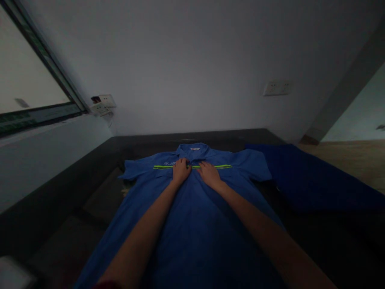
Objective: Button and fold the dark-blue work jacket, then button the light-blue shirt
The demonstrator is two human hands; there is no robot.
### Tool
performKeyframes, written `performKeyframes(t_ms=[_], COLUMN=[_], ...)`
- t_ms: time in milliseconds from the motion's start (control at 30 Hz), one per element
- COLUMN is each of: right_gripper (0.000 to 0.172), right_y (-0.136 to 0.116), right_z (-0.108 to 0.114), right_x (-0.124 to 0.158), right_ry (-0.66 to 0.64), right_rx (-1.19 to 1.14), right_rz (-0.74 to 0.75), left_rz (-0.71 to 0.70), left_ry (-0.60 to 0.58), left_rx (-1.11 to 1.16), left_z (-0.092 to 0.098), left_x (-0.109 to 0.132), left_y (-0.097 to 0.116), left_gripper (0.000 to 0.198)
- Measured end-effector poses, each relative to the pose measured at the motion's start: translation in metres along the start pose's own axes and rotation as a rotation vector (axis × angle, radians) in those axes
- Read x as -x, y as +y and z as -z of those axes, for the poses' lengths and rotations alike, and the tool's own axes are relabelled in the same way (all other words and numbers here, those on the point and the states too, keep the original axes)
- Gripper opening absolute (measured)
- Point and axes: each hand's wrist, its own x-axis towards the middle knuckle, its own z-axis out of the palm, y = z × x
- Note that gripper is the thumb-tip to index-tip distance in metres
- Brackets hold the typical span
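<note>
A blue short-sleeved work shirt (192, 208) lies front side up, its collar pointing away from me and its sleeves spread to both sides. A yellow-green stripe (221, 166) crosses the chest, with pale lettering above it on the left. Just below the collar, my left hand (181, 170) has its fingers curled on the front opening, holding the cloth. Close beside it on the right, my right hand (208, 172) grips the other side of that opening with bent fingers. The fingertips are dim, and any button between them cannot be made out.
Dark blue folded cloth (306, 176) lies to the right, partly under the shirt's sleeve. The dark piece of furniture (144, 140) under the shirt has a raised edge against the wall. Wall sockets (277, 88) and a window (33, 68) are beyond.
</note>
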Motion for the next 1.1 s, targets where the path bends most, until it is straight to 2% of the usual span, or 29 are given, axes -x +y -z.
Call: performKeyframes(t_ms=[100, 200, 400, 633, 767, 833, 933, 1033, 1100], right_gripper=[0.044, 0.052, 0.056, 0.055, 0.054, 0.049, 0.034, 0.021, 0.016], right_y=[0.016, 0.032, 0.047, 0.051, 0.052, 0.05, 0.04, 0.015, -0.009], right_z=[0.011, 0.014, 0.006, 0.002, 0.005, 0.01, 0.022, 0.035, 0.039], right_x=[0.018, 0.029, 0.034, 0.035, 0.038, 0.04, 0.042, 0.046, 0.048], right_ry=[-0.032, -0.072, -0.094, -0.079, -0.055, -0.008, 0.085, 0.104, 0.051], right_rx=[0.036, 0.059, 0.06, 0.074, 0.076, 0.068, 0.024, -0.064, -0.13], right_rz=[-0.077, -0.125, -0.083, -0.059, -0.038, -0.014, 0.06, 0.129, 0.147], left_rz=[-0.007, -0.067, -0.113, -0.147, -0.194, -0.231, -0.307, -0.335, -0.323], left_ry=[0.02, 0.007, -0.141, -0.194, -0.159, -0.097, -0.019, -0.072, -0.136], left_rx=[0.037, 0.04, -0.018, -0.046, -0.051, -0.052, -0.03, 0.092, 0.183], left_z=[0.009, 0.017, 0.023, 0.022, 0.027, 0.032, 0.041, 0.044, 0.041], left_x=[0.007, 0.023, 0.062, 0.066, 0.067, 0.069, 0.072, 0.076, 0.078], left_y=[0.002, -0.006, -0.035, -0.044, -0.045, -0.042, -0.032, -0.018, -0.01], left_gripper=[0.026, 0.027, 0.04, 0.046, 0.046, 0.044, 0.033, 0.023, 0.018])
